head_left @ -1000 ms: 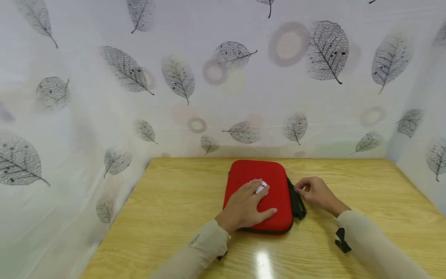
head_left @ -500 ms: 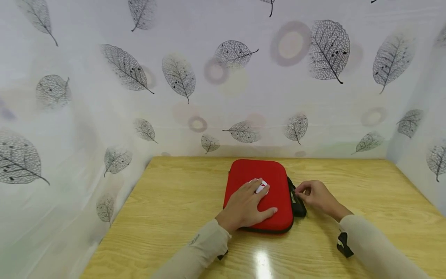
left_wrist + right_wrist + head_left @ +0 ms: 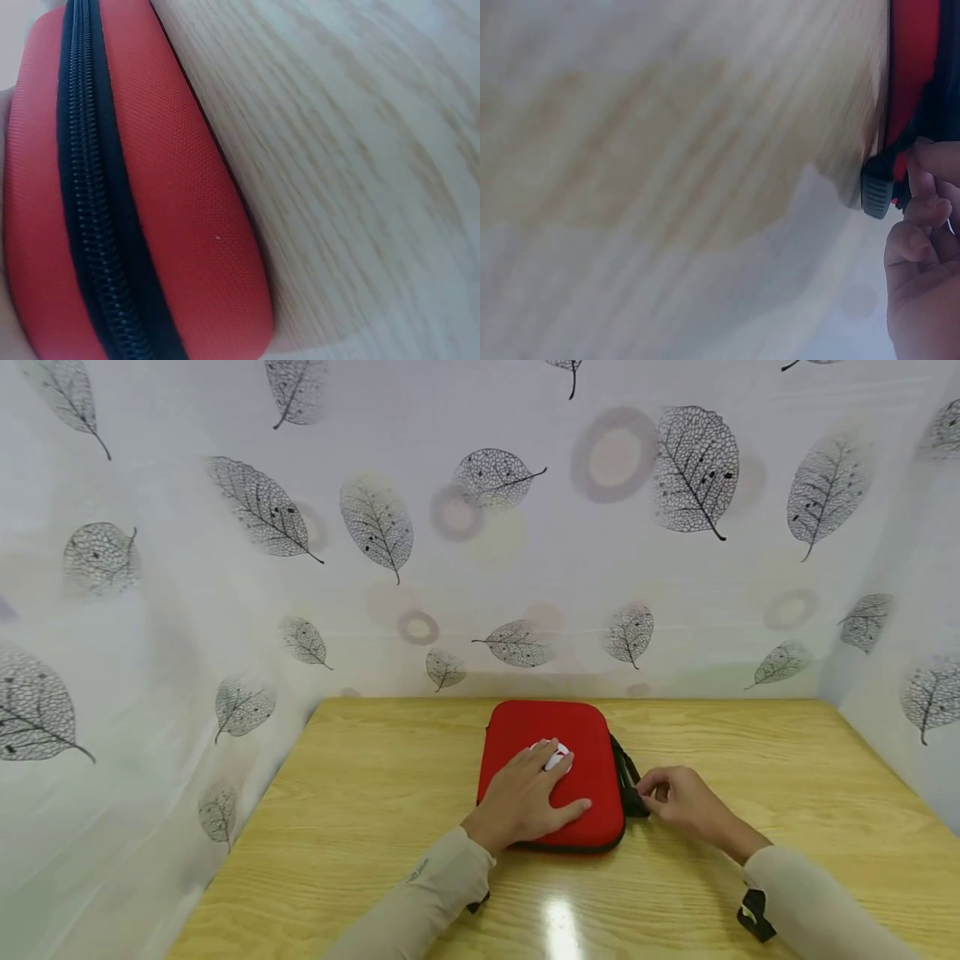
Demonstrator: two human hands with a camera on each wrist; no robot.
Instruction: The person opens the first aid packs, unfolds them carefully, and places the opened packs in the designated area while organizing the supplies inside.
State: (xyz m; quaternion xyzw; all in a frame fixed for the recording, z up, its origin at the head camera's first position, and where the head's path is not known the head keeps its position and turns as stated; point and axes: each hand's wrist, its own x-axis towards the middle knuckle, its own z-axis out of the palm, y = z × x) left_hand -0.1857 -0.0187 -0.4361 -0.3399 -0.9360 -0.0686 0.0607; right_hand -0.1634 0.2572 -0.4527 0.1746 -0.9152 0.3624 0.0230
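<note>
A red zippered hard case (image 3: 553,717) with a white round logo lies flat on the table. My left hand (image 3: 525,797) rests on its lid, fingers spread and straight, partly covering the logo. At the case's right side, a black carry handle (image 3: 634,802) sticks out. Beside the handle, my right hand (image 3: 686,806) pinches what appears to be the zipper pull, mostly hidden by thumb and index finger. In the left wrist view, the black zipper (image 3: 90,187) runs closed along the side. The right wrist view shows the curled right fingers (image 3: 922,244) next to the handle's ribbed end (image 3: 876,193).
The wooden table (image 3: 390,777) extends around the case on all sides. A white leaf-patterned curtain (image 3: 420,527) stands behind the table and along both sides. Black straps (image 3: 756,914) show at the wrists.
My right hand has slid toward me along the case's right side, still pinching. The handle beside it has shifted. My left hand has stayed on the lid; the head view has turned slightly.
</note>
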